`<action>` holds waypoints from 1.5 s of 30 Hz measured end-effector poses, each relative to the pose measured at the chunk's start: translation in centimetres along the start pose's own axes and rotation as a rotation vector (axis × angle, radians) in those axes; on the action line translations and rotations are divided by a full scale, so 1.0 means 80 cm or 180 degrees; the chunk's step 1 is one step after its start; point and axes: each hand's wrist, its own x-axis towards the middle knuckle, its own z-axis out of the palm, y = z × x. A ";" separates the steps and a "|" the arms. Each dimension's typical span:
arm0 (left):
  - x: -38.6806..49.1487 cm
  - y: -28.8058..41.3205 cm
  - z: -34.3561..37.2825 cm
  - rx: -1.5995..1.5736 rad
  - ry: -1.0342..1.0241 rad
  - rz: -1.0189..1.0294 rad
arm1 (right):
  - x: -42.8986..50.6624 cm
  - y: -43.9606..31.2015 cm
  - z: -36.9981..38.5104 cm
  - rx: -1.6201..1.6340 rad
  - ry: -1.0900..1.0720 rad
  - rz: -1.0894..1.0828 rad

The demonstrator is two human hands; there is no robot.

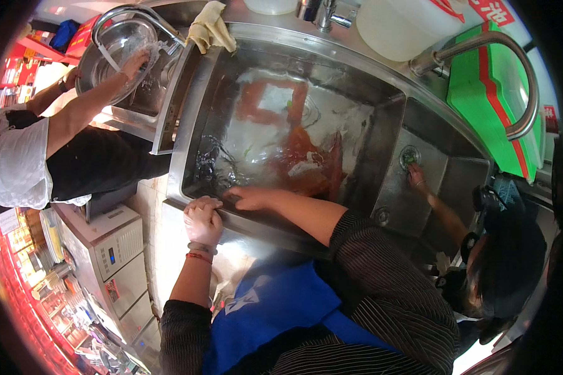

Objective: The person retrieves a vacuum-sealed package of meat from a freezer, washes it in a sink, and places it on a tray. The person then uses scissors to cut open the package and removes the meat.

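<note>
Before me is a stainless steel sink basin (377,150) holding shallow water (262,136), rippled on the left side. Small green leaf scraps (289,104) float in it. Reddish-brown reflections cross the surface. My left hand (203,219) rests with curled fingers on the basin's front left rim (174,176). Close beside it, my right hand (248,198) reaches over the front edge into the basin, low by its front wall. The right fingertips are partly hidden, and I cannot make out anything held in them.
On the right, another person's hand (416,176) touches green scraps at the drain (409,156) of a smaller basin. Leftward, a co-worker rinses a metal bowl (108,70) under a faucet (136,11). A cloth (211,28) hangs over the rim; a faucet (521,51) arches by green boards (488,103).
</note>
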 end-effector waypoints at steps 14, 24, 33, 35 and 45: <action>-0.009 -0.002 0.005 0.0113 -0.0052 -0.0163 | -0.192 -0.001 -0.245 -0.1063 0.5095 0.0099; -0.005 0.001 0.001 0.0104 -0.0184 -0.0242 | -0.179 0.195 -0.387 -0.0247 0.3611 0.2510; 0.004 0.010 -0.007 0.0128 -0.0247 -0.0200 | -0.109 0.220 -0.367 0.0260 0.4071 0.2361; 0.006 0.010 -0.007 0.0206 -0.0258 -0.0131 | -0.093 0.244 -0.381 -0.0731 0.3247 0.2795; 0.004 0.011 -0.008 0.0146 -0.0290 -0.0175 | -0.054 0.257 -0.350 -0.1132 0.5565 0.1923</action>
